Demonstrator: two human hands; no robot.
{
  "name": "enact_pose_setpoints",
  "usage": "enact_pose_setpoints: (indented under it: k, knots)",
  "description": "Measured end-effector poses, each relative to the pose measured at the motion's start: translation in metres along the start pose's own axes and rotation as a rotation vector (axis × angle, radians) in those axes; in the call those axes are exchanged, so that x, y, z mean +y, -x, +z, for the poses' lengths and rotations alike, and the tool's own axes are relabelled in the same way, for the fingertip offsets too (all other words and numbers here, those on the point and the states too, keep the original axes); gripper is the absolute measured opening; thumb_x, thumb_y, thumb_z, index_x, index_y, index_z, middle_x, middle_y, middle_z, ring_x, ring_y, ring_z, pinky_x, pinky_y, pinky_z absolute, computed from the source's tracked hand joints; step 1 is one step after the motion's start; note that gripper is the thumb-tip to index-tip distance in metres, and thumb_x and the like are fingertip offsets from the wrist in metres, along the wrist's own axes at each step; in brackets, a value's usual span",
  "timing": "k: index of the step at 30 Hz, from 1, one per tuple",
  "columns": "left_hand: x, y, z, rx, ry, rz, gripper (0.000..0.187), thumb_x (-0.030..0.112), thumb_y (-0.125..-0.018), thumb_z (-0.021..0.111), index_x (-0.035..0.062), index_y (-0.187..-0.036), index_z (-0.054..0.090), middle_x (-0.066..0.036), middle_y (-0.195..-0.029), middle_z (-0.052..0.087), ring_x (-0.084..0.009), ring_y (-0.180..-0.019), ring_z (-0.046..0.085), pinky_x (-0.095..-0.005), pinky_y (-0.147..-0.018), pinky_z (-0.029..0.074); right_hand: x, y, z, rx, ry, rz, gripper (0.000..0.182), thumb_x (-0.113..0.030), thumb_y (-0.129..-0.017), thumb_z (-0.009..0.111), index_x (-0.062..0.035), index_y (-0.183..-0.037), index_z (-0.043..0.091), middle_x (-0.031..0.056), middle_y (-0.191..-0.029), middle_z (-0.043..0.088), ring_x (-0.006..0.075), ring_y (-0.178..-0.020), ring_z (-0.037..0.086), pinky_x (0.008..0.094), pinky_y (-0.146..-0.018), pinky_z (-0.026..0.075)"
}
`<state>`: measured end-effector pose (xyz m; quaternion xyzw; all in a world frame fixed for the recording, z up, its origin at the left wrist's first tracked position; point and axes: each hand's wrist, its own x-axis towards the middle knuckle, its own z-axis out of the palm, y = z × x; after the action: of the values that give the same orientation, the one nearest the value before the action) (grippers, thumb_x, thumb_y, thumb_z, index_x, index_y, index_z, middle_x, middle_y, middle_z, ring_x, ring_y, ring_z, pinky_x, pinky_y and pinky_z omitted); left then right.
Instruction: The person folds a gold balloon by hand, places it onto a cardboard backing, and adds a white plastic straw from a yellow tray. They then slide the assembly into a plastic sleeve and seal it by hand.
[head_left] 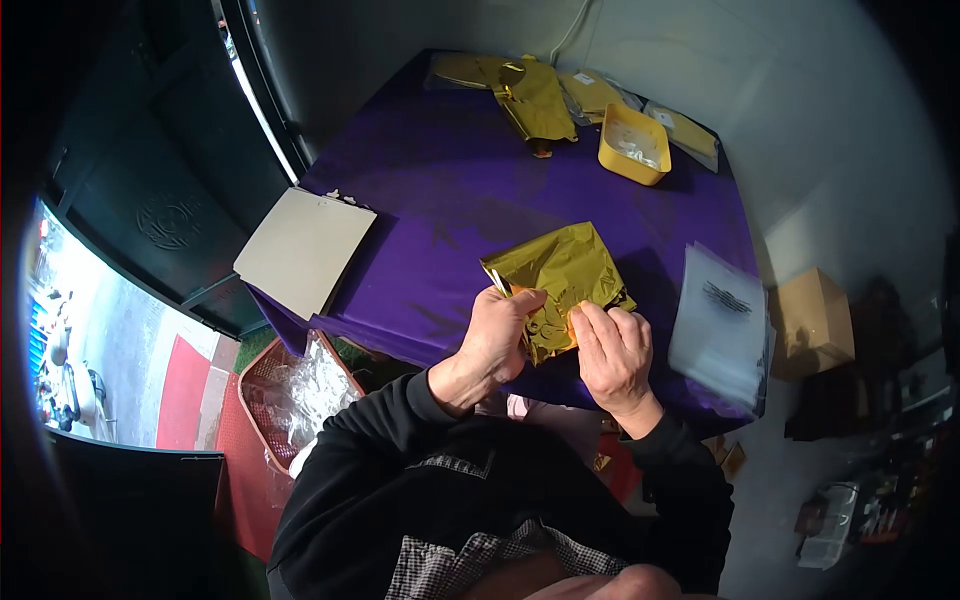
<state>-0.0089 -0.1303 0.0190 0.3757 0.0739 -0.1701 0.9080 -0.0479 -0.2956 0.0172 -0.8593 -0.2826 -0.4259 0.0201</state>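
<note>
A shiny gold foil sheet (565, 255), creased and partly folded, is held up over the front edge of the purple-covered table (450, 200). My left hand (495, 330) grips its left side, thumb across the front, with a small white strip sticking up beside the fingers. At the foil's lower right, the fingers of my right hand (612, 350) are pinched together on its edge. Whether anything lies inside the foil is hidden.
A stack of pale boards (305, 245) lies at the table's left, clear plastic sleeves (718, 325) at the right. Behind are a yellow bin (635, 170) with white bits and more gold foil (540, 100). A pink basket (262, 385) of crumpled plastic and a cardboard box (825, 320) flank the table.
</note>
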Motion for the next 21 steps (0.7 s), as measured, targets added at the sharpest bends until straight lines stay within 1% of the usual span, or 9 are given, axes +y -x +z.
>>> enact_pose_setpoints:
  k: [3, 5, 6, 12, 14, 17, 20, 21]
  knots:
    - [0.0019, 0.0031, 0.0016, -0.001, -0.005, -0.012, 0.018, -0.001, -0.091, 0.053, -0.0044, -0.106, 0.061, -0.011, -0.097, 0.066, -0.0203, -0.083, 0.066, -0.0369, -0.075, 0.056, 0.0032, 0.0027, 0.0019, 0.037, 0.001, -0.043, 0.024, -0.007, -0.078, 0.071, -0.0003, -0.101, 0.068, 0.0059, -0.106, 0.065, 0.0223, -0.089, 0.057, 0.036, -0.078, 0.044]
    - [0.0043, 0.0055, 0.0039, 0.0, 0.013, -0.019, 0.01, -0.001, -0.091, 0.053, -0.0029, -0.099, 0.059, -0.007, -0.088, 0.061, -0.0197, -0.078, 0.065, -0.0394, -0.077, 0.058, 0.0038, 0.0022, 0.0013, 0.034, 0.03, -0.062, 0.026, -0.009, -0.079, 0.071, -0.0019, -0.104, 0.067, 0.0054, -0.103, 0.064, 0.0205, -0.09, 0.056, 0.0344, -0.076, 0.045]
    - [0.0037, 0.0052, 0.0036, 0.002, 0.014, -0.017, 0.01, -0.001, -0.091, 0.053, -0.0029, -0.099, 0.059, -0.007, -0.088, 0.061, -0.0197, -0.078, 0.065, -0.0394, -0.077, 0.058, 0.003, 0.0014, 0.0005, 0.035, 0.027, -0.064, 0.026, -0.009, -0.079, 0.071, -0.0019, -0.104, 0.067, 0.0054, -0.103, 0.064, 0.0205, -0.09, 0.056, 0.0344, -0.076, 0.045]
    - [0.0034, 0.0064, 0.0055, 0.036, 0.021, -0.024, 0.014, 0.0, -0.093, 0.051, -0.0054, -0.103, 0.058, -0.011, -0.095, 0.064, -0.0218, -0.083, 0.066, -0.0396, -0.077, 0.058, 0.002, 0.0001, 0.0003, 0.019, 0.043, -0.044, 0.024, -0.007, -0.079, 0.07, -0.0019, -0.102, 0.067, 0.0053, -0.103, 0.064, 0.0205, -0.09, 0.056, 0.0347, -0.076, 0.044]
    - [0.0022, 0.0065, 0.007, 0.048, 0.033, -0.029, 0.018, 0.001, -0.092, 0.051, -0.0062, -0.107, 0.059, -0.013, -0.098, 0.065, -0.0229, -0.085, 0.067, -0.0383, -0.075, 0.057, 0.0014, 0.001, 0.0005, 0.023, 0.04, -0.056, 0.023, -0.007, -0.079, 0.07, -0.0021, -0.101, 0.067, 0.0054, -0.102, 0.064, 0.0205, -0.09, 0.056, 0.0345, -0.076, 0.044]
    - [0.0016, 0.0056, 0.0047, 0.04, 0.033, -0.059, 0.018, 0.001, -0.092, 0.051, -0.0072, -0.106, 0.058, -0.014, -0.098, 0.065, -0.0232, -0.085, 0.067, -0.0379, -0.075, 0.057, 0.0037, -0.0007, 0.001, 0.059, 0.044, -0.08, 0.021, -0.008, -0.079, 0.069, -0.0021, -0.099, 0.067, 0.0053, -0.101, 0.064, 0.0204, -0.09, 0.056, 0.0343, -0.076, 0.044]
    - [0.0013, 0.0076, 0.0057, 0.033, 0.016, -0.043, 0.018, 0.002, -0.093, 0.051, -0.008, -0.105, 0.058, -0.015, -0.097, 0.065, -0.023, -0.084, 0.067, -0.0376, -0.076, 0.057, 0.0047, -0.0044, -0.0025, 0.06, 0.042, -0.104, 0.016, -0.008, -0.08, 0.068, -0.0023, -0.095, 0.068, 0.0053, -0.097, 0.065, 0.0203, -0.087, 0.057, 0.0343, -0.076, 0.045]
    - [0.0028, 0.0078, 0.0043, -0.005, 0.011, -0.052, 0.019, 0.004, -0.095, 0.051, -0.0076, -0.108, 0.057, -0.014, -0.098, 0.065, -0.0243, -0.087, 0.068, -0.0412, -0.078, 0.058, 0.0054, -0.0059, -0.0032, 0.073, 0.015, -0.105, 0.015, -0.007, -0.079, 0.068, -0.0024, -0.094, 0.068, 0.0056, -0.095, 0.066, 0.0205, -0.085, 0.058, 0.0348, -0.076, 0.045]
